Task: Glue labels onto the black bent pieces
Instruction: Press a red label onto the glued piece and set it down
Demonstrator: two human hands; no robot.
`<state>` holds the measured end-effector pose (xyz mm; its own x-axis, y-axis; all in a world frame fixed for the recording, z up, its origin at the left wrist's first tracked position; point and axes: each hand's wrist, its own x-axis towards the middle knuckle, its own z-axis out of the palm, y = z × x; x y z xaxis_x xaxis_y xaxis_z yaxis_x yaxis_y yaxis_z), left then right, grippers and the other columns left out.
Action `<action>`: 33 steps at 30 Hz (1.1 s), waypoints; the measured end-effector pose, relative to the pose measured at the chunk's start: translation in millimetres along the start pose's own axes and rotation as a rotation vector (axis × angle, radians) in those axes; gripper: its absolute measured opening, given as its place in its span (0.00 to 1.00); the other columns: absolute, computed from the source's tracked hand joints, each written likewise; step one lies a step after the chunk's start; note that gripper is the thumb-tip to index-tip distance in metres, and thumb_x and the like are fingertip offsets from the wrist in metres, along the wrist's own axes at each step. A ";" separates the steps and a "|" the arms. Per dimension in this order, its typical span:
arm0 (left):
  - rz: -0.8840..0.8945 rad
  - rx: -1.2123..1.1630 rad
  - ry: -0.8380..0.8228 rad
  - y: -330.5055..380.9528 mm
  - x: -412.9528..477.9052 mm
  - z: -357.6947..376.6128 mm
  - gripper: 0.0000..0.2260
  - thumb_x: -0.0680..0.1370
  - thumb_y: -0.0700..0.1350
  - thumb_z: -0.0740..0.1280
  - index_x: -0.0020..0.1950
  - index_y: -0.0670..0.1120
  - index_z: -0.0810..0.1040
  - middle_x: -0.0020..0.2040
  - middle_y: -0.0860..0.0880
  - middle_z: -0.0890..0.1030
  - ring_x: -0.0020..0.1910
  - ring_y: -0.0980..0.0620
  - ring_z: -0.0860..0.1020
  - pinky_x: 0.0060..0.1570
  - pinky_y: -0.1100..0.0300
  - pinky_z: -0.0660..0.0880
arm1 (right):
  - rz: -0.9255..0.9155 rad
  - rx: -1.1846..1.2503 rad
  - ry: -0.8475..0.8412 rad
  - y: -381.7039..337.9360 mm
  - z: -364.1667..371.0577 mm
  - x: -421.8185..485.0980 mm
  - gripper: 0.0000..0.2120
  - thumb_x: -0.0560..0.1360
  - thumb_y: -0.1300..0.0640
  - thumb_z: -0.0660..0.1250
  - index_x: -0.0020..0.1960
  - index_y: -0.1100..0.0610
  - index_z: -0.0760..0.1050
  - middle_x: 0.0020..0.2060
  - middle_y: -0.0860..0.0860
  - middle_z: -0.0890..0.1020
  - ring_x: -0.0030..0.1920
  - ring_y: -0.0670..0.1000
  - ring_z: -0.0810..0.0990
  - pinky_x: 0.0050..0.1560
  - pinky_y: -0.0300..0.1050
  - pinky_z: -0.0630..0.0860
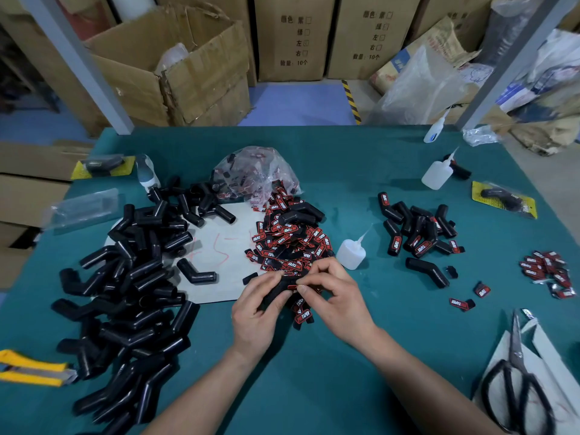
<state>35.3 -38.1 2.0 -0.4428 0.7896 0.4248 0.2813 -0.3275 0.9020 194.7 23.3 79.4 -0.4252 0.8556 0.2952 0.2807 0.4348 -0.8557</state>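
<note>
Noted matt teal cloth over the table (314, 387). Saw smooth, glossy black plastic in the bent pieces (135, 309) heaped by its left edge, translucent white plastic in the glue bottle (351, 254), grey metal in the scissors (516, 340) at the near right corner, crinkled clear film in the bag (254, 171).

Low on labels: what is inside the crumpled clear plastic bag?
Through the crumpled clear plastic bag red-and-black labels show, spilling from its mouth onto the label pile; folds and glare hide the rest.
</note>
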 end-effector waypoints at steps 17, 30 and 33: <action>0.025 0.035 0.027 2.3 -1.4 0.0 0.13 0.76 0.41 0.76 0.58 0.39 0.83 0.59 0.54 0.84 0.58 0.51 0.83 0.62 0.60 0.77 | -0.025 -0.037 0.030 -3.3 0.6 -1.3 0.05 0.73 0.68 0.75 0.48 0.63 0.85 0.45 0.53 0.76 0.47 0.45 0.77 0.50 0.37 0.74; -0.118 -0.081 0.054 7.2 1.6 1.4 0.15 0.75 0.41 0.76 0.59 0.56 0.84 0.57 0.51 0.85 0.58 0.47 0.83 0.63 0.58 0.76 | 0.008 0.089 0.075 7.4 4.4 -1.0 0.11 0.75 0.63 0.73 0.57 0.57 0.82 0.50 0.53 0.75 0.46 0.50 0.79 0.48 0.42 0.78; -0.255 -0.137 0.097 5.1 5.3 1.0 0.17 0.74 0.39 0.76 0.56 0.60 0.85 0.57 0.52 0.85 0.58 0.50 0.83 0.63 0.59 0.77 | 0.272 0.320 0.140 9.8 3.9 0.7 0.09 0.76 0.57 0.70 0.54 0.46 0.81 0.48 0.47 0.79 0.46 0.47 0.79 0.47 0.45 0.78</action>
<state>35.3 -35.0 8.8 -0.5657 0.8042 0.1826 0.0362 -0.1970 0.9797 193.7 27.1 69.5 -0.2455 0.9663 0.0773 0.0766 0.0988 -0.9922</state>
